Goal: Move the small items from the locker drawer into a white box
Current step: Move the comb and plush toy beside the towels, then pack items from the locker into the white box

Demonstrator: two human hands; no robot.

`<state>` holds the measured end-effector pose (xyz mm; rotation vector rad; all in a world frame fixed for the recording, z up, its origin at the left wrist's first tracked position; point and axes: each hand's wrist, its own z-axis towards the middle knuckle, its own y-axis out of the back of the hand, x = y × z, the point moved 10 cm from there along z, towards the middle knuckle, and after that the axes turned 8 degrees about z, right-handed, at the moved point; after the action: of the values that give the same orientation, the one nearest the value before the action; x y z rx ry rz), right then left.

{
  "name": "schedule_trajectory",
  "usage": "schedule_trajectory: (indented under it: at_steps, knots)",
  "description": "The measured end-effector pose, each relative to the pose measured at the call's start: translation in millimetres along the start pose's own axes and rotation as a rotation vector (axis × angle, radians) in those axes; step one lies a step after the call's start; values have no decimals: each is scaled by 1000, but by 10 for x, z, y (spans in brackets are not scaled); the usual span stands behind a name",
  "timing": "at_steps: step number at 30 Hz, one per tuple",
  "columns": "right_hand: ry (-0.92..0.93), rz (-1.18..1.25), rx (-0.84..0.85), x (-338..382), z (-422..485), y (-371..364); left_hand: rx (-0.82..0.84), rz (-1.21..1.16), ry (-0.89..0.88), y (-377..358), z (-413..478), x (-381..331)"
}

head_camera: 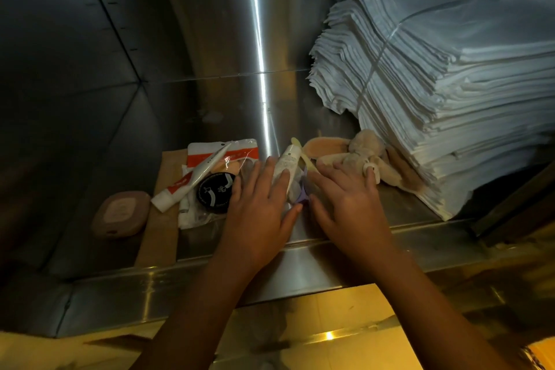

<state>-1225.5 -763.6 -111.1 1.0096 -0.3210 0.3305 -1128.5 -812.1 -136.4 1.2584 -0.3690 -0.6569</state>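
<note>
**Both hands lie flat on the small items in the steel drawer**

The left hand (258, 204) is spread with its fingers nearly straight. Its fingertips rest on a small white tube (286, 164), and it grasps nothing. The right hand (350, 198) is likewise released, fingers extended, with the tips resting on a beige plush toy (365, 153). Between the two thumbs a small purple item (302, 191) shows, too hidden to identify. A pale yellow stick (302, 155) lies slanted just beside the white tube and runs toward the right hand's forefinger.

Just left of the left hand sits a black round tin (213, 193). Touching it, a white-and-orange tube (192, 182) lies diagonally across an orange-and-white packet (231, 152). These rest partly on a brown paper sheet (162, 219). Further left, apart from the rest, a pinkish-brown oval case (121, 213) lies on the bare steel floor.

Behind the right hand, a peach oval pad (319, 147) lies against the plush toy. To the right rises a tall stack of white folded sheets (465, 84), bound with cord, its lower edge touching the toy.

All of these small items are inside the locker drawer (330, 264), whose polished front rim crosses beneath both forearms.
</note>
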Motion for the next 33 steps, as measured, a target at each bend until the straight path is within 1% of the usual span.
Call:
schedule_trajectory:
  at_steps: [5,9,11,19,23,28,33]
  knots:
    - [82,30,9,151,-96,-30,-2,-17,54,74,-197,22]
    - [109,72,68,245,-146,-114,-58,-52,102,217,-392,22]
    - [134,96,75,314,-168,-151,-72,-27,141,254,-483,52]
    - [248,162,110,714,-212,-317,-40,24,278,270,-848,357]
    - [267,163,124,885,-174,-386,-57,49,324,347,-944,544]
    - [264,208,130,1075,-96,-499,-71,40,333,419,-1010,757]
    - [283,191,177,1235,-56,-680,-36,65,373,389,-1085,1008]
